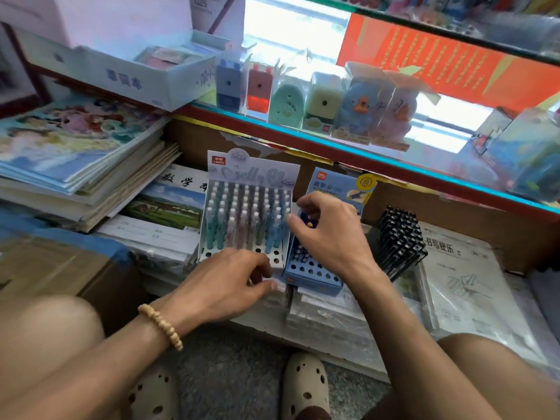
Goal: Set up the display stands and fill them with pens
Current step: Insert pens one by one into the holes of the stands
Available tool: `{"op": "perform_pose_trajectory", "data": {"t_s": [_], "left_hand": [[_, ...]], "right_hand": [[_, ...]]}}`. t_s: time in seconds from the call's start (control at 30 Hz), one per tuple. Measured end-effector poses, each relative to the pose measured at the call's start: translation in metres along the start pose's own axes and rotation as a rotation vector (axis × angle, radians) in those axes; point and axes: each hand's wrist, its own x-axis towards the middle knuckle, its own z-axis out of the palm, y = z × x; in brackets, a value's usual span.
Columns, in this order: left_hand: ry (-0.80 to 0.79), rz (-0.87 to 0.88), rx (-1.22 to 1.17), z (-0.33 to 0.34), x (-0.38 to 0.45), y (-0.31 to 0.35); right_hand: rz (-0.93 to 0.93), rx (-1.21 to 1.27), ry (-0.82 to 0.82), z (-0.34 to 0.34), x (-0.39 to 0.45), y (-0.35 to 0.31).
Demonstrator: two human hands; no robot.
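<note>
beige clogs (306, 386) below, left hand (224, 286) pinches the white stand's (209, 253) front to steady it while right hand (327, 225), fingers curled, seemingly holding nothing, reaches over the blue stand (312, 275), likely to seat pens (242, 213).

Bright daylight floods in from 12 to 1 o'clock, blowing out the window (295, 34) to white glare. Wide-angle bending and soft blur smear every edge.

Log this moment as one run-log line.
left hand: touching white pastel-pen display stand front | right hand: over blue cardboard pen stand | front holes unfilled
</note>
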Motion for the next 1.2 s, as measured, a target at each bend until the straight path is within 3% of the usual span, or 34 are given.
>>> {"op": "perform_pose_trajectory", "data": {"t_s": [0.17, 0.33, 0.53, 0.83, 1.07, 1.2], "left_hand": [[0.039, -0.014, 0.052, -0.034, -0.024, -0.003], [0.176, -0.049, 0.12, -0.089, -0.057, -0.01], [0.297, -0.231, 0.169, -0.122, -0.123, -0.038], [0.362, -0.663, 0.046, -0.098, -0.233, -0.104], [0.789, -1.139, 0.012, -0.058, -0.258, -0.142], [0.839, -1.373, 0.153, -0.054, -0.244, -0.166]], "right_hand": [[-0.115, -0.013, -0.162, -0.007, 0.015, -0.031], [-0.25, -0.002, -0.232, -0.005, 0.04, -0.076], [-0.43, 0.022, -0.276, 0.009, 0.066, -0.145], [-0.647, 0.096, -0.495, 0.089, 0.066, -0.255], [-0.719, 0.087, -0.796, 0.192, 0.037, -0.319], [-0.724, 0.001, -0.899, 0.24, 0.028, -0.332]]}}
